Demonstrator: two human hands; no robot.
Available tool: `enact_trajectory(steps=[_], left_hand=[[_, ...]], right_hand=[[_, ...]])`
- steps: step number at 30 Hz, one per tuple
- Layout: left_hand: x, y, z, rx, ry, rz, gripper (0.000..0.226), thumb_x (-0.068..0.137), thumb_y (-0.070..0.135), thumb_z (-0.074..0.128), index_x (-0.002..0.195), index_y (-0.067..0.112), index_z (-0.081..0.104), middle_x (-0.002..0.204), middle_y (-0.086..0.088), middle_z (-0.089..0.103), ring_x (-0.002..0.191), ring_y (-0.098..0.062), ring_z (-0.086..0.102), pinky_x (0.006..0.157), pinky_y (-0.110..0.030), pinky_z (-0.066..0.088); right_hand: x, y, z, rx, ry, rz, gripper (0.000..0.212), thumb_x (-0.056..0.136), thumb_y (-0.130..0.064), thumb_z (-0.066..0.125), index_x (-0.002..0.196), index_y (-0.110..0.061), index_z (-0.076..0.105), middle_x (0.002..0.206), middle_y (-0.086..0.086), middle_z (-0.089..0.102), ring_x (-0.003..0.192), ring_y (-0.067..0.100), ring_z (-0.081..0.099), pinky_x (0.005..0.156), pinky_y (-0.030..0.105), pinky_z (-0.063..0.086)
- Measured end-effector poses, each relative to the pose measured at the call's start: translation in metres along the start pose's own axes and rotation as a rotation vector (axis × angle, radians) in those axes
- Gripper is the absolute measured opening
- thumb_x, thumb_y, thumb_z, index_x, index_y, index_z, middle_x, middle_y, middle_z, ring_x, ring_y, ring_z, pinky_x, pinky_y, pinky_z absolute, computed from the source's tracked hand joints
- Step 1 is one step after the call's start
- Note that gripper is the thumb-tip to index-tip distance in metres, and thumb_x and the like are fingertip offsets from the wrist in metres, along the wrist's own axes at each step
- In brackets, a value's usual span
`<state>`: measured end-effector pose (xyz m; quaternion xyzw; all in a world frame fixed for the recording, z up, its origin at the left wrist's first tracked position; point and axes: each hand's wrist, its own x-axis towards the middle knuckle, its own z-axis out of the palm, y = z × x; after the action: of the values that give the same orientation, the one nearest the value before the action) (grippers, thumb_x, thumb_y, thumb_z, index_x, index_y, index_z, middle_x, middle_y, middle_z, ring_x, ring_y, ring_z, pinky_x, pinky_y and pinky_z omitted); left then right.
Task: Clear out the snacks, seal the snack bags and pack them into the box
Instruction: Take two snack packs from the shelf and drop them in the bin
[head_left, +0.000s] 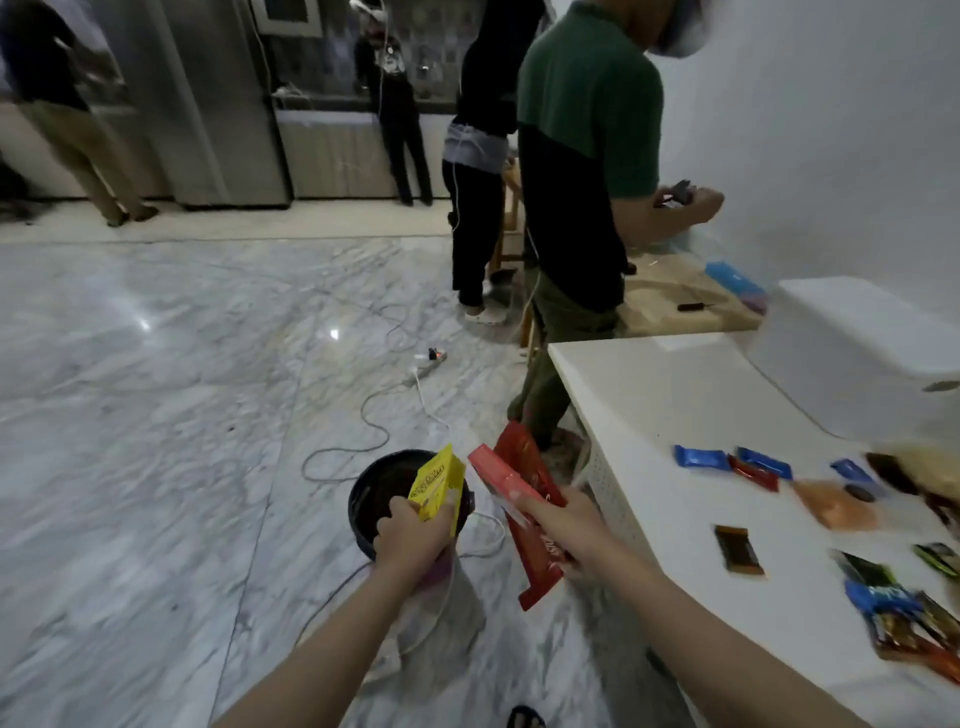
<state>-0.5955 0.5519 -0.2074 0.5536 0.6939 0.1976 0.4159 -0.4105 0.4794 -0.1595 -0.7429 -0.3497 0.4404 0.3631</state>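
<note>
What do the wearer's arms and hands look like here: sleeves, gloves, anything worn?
Both forearms are bare up to the frame edge; no sleeves show. The left hand and right hand wear no gloves. No watch, ring, band or cable is visible on either wrist, though the picture is somewhat motion-blurred.

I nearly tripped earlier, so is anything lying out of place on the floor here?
Yes. A power strip lies mid-floor, its cable looping loose toward the black bucket: an apparent trip risk beside the white table.
</note>
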Motion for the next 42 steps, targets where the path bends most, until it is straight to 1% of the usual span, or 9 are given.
enact_trajectory(steps=[3, 7, 11, 21, 25, 28, 36, 40, 42], left_hand=[[0.035, -0.008, 0.012, -0.029, 0.024, -0.119, 0.060, 0.078, 0.065, 0.057, 0.109, 0.016, 0.043, 0.122, -0.016, 0.051, 0.109, -0.035, 0.052, 0.093, -0.041, 0.046], [0.064, -0.017, 0.026, -0.050, 0.042, -0.292, 0.057, 0.075, 0.063, 0.060, 0.104, 0.016, 0.045, 0.119, -0.016, 0.054, 0.106, -0.034, 0.054, 0.092, -0.042, 0.047], [0.091, -0.026, 0.036, -0.093, 0.019, -0.406, 0.071, 0.060, 0.065, 0.053, 0.108, 0.013, 0.045, 0.116, -0.017, 0.055, 0.103, -0.035, 0.056, 0.092, -0.045, 0.047], [0.207, -0.051, 0.050, -0.111, -0.086, -0.624, 0.055, 0.082, 0.056, 0.059, 0.109, 0.010, 0.043, 0.115, -0.018, 0.051, 0.104, -0.035, 0.054, 0.091, -0.046, 0.049], [0.259, -0.061, 0.053, -0.112, -0.098, -0.686, 0.062, 0.084, 0.055, 0.058, 0.112, 0.000, 0.048, 0.117, -0.025, 0.054, 0.108, -0.039, 0.052, 0.094, -0.048, 0.046], [0.301, -0.068, 0.063, -0.156, -0.104, -0.721, 0.081, 0.084, 0.054, 0.058, 0.123, -0.016, 0.045, 0.125, -0.038, 0.049, 0.115, -0.050, 0.049, 0.096, -0.057, 0.042], [0.389, -0.106, 0.112, -0.293, -0.079, -0.848, 0.085, 0.083, 0.066, 0.050, 0.135, -0.001, 0.044, 0.129, -0.015, 0.054, 0.116, -0.032, 0.053, 0.089, -0.036, 0.043], [0.420, -0.123, 0.139, -0.377, -0.069, -0.780, 0.064, 0.079, 0.074, 0.047, 0.094, 0.013, 0.062, 0.094, 0.003, 0.048, 0.093, -0.022, 0.056, 0.073, -0.033, 0.037], [0.426, -0.130, 0.146, -0.362, -0.047, -0.748, 0.070, 0.084, 0.070, 0.041, 0.087, 0.004, 0.061, 0.080, -0.016, 0.047, 0.085, -0.029, 0.059, 0.068, -0.030, 0.039]], right_hand=[[0.054, -0.004, 0.009, 0.034, -0.105, 0.096, 0.044, 0.069, -0.060, 0.072, 0.091, -0.023, 0.066, 0.083, 0.003, 0.072, 0.074, 0.019, 0.070, 0.062, 0.030, 0.057], [0.114, -0.004, 0.021, 0.048, -0.181, 0.223, 0.041, 0.066, -0.065, 0.068, 0.084, -0.028, 0.058, 0.084, 0.008, 0.069, 0.071, 0.022, 0.068, 0.068, 0.045, 0.057], [0.163, -0.007, 0.037, 0.067, -0.255, 0.290, 0.041, 0.069, -0.061, 0.069, 0.090, -0.026, 0.063, 0.076, 0.002, 0.067, 0.062, 0.017, 0.064, 0.050, 0.029, 0.052], [0.279, -0.013, 0.114, 0.079, -0.339, 0.545, 0.054, 0.079, -0.049, 0.070, 0.118, -0.012, 0.062, 0.087, 0.001, 0.065, 0.076, 0.015, 0.062, 0.053, 0.026, 0.046], [0.326, -0.017, 0.144, 0.052, -0.337, 0.625, 0.062, 0.078, -0.050, 0.070, 0.124, -0.011, 0.058, 0.105, 0.006, 0.066, 0.087, 0.020, 0.061, 0.064, 0.031, 0.049], [0.364, -0.013, 0.162, 0.024, -0.358, 0.677, 0.062, 0.077, -0.053, 0.070, 0.122, -0.012, 0.058, 0.095, 0.005, 0.064, 0.079, 0.020, 0.061, 0.061, 0.033, 0.051], [0.450, 0.048, 0.214, -0.037, -0.370, 0.683, 0.067, 0.078, -0.054, 0.068, 0.124, -0.007, 0.059, 0.104, 0.009, 0.066, 0.083, 0.022, 0.063, 0.072, 0.036, 0.052], [0.490, 0.074, 0.236, -0.075, -0.387, 0.595, 0.083, 0.082, -0.066, 0.053, 0.139, -0.005, 0.045, 0.140, 0.012, 0.050, 0.124, 0.028, 0.051, 0.103, 0.038, 0.042], [0.503, 0.081, 0.237, -0.094, -0.361, 0.554, 0.089, 0.083, -0.069, 0.048, 0.146, -0.007, 0.034, 0.150, 0.010, 0.038, 0.136, 0.028, 0.038, 0.108, 0.036, 0.034]])
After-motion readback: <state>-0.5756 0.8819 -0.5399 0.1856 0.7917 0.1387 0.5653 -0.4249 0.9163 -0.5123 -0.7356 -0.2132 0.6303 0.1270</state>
